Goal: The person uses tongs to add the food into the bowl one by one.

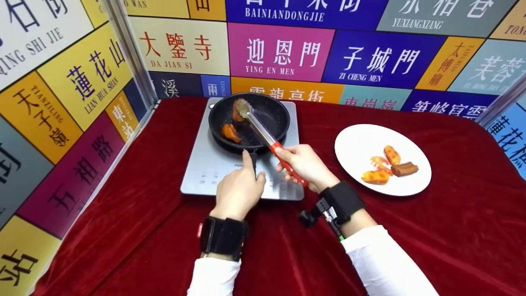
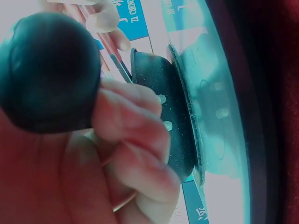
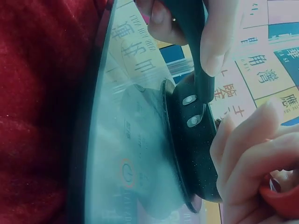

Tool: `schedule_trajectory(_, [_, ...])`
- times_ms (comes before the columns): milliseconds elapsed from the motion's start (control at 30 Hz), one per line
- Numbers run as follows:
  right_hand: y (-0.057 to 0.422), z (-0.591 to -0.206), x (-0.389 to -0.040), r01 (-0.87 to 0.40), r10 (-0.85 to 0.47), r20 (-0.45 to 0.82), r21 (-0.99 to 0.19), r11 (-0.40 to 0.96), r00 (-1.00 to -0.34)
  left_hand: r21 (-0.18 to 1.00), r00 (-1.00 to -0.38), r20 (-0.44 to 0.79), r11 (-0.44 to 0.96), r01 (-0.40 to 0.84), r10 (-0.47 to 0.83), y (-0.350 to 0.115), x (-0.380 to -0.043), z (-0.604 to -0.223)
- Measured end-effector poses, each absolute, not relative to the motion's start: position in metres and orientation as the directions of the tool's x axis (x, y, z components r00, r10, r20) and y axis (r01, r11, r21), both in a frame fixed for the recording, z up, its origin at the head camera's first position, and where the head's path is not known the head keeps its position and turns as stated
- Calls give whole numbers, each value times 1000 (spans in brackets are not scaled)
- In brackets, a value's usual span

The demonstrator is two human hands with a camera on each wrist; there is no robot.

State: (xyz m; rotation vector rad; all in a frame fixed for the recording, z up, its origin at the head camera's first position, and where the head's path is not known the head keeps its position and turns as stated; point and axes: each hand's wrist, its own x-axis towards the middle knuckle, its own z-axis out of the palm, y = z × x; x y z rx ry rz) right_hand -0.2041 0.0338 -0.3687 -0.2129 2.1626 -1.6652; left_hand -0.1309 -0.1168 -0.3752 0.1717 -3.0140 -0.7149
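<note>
My left hand [image 1: 240, 189] grips the black handle [image 3: 187, 28] of a frying pan [image 1: 274, 119], its index finger stretched along the top. The handle's rounded end [image 2: 49, 72] hides part of that hand in the left wrist view. My right hand [image 1: 306, 164] holds tongs by their red handle [image 1: 289, 165]. The tongs' pale tips [image 1: 243, 107] are at a reddish-brown food piece [image 1: 236, 114] near the pan's far left wall; whether they clamp it I cannot tell. Nearer the handle lies an orange-brown food piece [image 1: 230, 133].
The pan stands on a silver induction cooktop [image 1: 197, 164]. To its right, a white plate [image 1: 353, 142] bears several food pieces, among them a brown block [image 1: 404, 169] and a shrimp-like piece [image 1: 381, 164]. Red cloth [image 1: 144, 213] covers the table; printed panels [image 1: 279, 53] rise behind.
</note>
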Motion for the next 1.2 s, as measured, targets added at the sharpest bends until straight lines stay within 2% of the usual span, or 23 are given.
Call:
schedule_trajectory(833, [19,-351,-215,64,-392,-263,-890,451,-882,444,-993,33,892,-86,-112,-116,-130,-376])
schedule_trajectory(1200, [15,-347,-216,2,-393,-234,-861,508,-889,438,-994,29,895,-86,-110,-117,-131,-376])
